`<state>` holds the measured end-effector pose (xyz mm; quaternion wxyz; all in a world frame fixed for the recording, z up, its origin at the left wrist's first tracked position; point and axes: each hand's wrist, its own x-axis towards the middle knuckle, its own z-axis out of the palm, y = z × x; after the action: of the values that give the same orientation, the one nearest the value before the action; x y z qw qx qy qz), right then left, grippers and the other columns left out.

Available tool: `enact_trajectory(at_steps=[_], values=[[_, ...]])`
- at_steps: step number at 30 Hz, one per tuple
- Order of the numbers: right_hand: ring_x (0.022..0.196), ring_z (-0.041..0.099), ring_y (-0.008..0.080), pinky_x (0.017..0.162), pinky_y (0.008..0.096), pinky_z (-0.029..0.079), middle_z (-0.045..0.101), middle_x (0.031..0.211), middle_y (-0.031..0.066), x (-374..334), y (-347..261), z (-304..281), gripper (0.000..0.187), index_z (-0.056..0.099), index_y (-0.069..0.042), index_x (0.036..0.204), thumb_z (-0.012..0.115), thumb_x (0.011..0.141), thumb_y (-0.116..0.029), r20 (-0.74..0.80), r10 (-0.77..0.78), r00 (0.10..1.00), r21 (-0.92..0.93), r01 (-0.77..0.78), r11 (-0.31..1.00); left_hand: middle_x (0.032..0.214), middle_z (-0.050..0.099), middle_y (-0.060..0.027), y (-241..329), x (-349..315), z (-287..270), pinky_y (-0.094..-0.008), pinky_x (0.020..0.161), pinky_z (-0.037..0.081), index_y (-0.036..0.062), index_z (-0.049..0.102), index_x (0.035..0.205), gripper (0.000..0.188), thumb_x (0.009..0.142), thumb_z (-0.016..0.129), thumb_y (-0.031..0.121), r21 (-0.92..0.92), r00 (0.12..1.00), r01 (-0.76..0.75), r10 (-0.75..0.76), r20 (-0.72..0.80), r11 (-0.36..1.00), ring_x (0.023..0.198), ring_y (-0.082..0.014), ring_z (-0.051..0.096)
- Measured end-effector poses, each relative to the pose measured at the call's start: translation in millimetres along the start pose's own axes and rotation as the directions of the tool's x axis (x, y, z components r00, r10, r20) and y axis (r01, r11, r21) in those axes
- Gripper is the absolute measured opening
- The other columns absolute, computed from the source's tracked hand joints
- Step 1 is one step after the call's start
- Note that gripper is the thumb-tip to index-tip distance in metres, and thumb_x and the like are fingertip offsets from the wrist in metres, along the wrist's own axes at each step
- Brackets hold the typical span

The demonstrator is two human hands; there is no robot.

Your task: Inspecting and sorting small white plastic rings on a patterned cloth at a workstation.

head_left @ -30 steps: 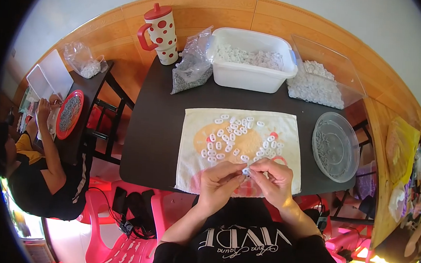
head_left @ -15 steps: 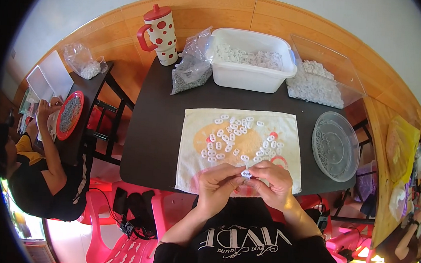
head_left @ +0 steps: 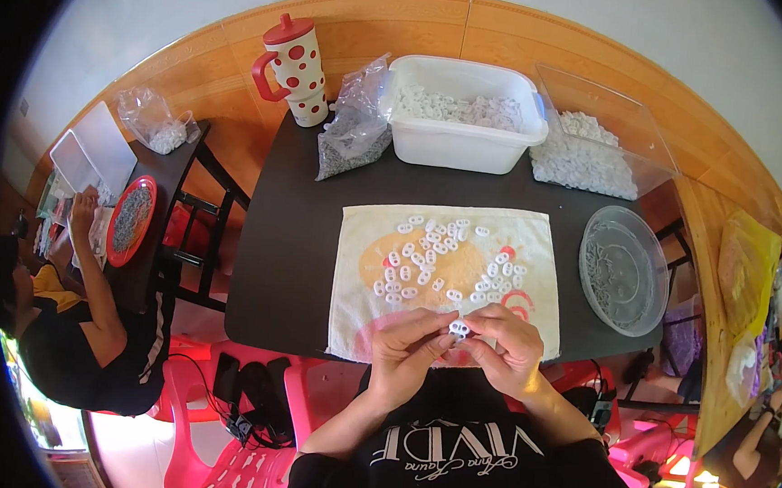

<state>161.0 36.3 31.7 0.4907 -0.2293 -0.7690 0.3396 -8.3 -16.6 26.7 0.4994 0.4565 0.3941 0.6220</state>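
Observation:
A small white oval plastic piece with two holes (head_left: 459, 329) is pinched between my two hands just above the near edge of the towel. My left hand (head_left: 408, 349) grips it from the left with thumb and forefinger. From the other side my right hand (head_left: 503, 347) holds it the same way, and the fingertips hide part of it. Beyond my hands, several like white two-hole pieces (head_left: 426, 257) lie in a loose scatter on the cream patterned towel (head_left: 349, 318). A second group of these pieces (head_left: 501, 275) lies at the towel's right.
Along the back of the dark table (head_left: 287, 237) stand a spotted tumbler (head_left: 301, 70), a bag of grey bits (head_left: 353, 142), a white tub (head_left: 461, 145) and a clear box of white pieces (head_left: 583, 162). A round clear tub (head_left: 629, 279) sits right. Another person (head_left: 85, 340) works at left.
Both hands stay together at nearly the same spot, and the held piece shows a little more between the fingertips. At left, the other person's arm has shifted slightly.

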Motion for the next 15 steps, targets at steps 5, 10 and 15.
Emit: enact_trajectory(at_steps=[5,10,15], values=[[0.078,0.067,0.0234,0.066,0.0287,0.053,0.069,0.093,0.0160,-1.4,0.3,-0.5,0.029,0.066,0.006,0.107,0.073,0.079,0.007,-0.003,-0.020,1.000,-0.030,0.020,0.999,0.093,0.064,-0.0076,-0.6,-0.4,-1.5,-0.0215,0.068,0.052,-0.0038,0.069,0.115,0.034,0.083,0.064,-0.017,0.010,1.000,-0.010,0.010,0.015,1.000,0.080,-0.0107,0.061],[0.076,0.066,0.0243,0.065,0.0290,0.052,0.069,0.092,0.0164,-0.5,-0.5,0.8,0.029,0.066,0.006,0.108,0.072,0.080,0.008,-0.007,-0.058,0.998,-0.038,0.058,0.998,0.098,0.065,-0.0086,-8.8,-4.2,-1.4,-0.0233,0.068,0.056,-0.0035,0.069,0.115,0.034,0.084,0.063,-0.017,-0.054,1.000,0.025,-0.026,-0.009,0.998,0.081,-0.0114,0.063],[0.075,0.065,0.0241,0.065,0.0294,0.051,0.069,0.091,0.0167,-3.1,-2.6,2.6,0.029,0.065,0.007,0.109,0.072,0.080,0.006,-0.007,-0.046,0.999,-0.027,0.046,0.999,0.097,0.065,-0.0087,-20.7,-6.9,-2.5,-0.0246,0.068,0.058,-0.0029,0.068,0.116,0.035,0.084,0.064,-0.015,-0.111,1.000,0.001,-0.003,-0.021,0.994,0.081,-0.0128,0.065]])
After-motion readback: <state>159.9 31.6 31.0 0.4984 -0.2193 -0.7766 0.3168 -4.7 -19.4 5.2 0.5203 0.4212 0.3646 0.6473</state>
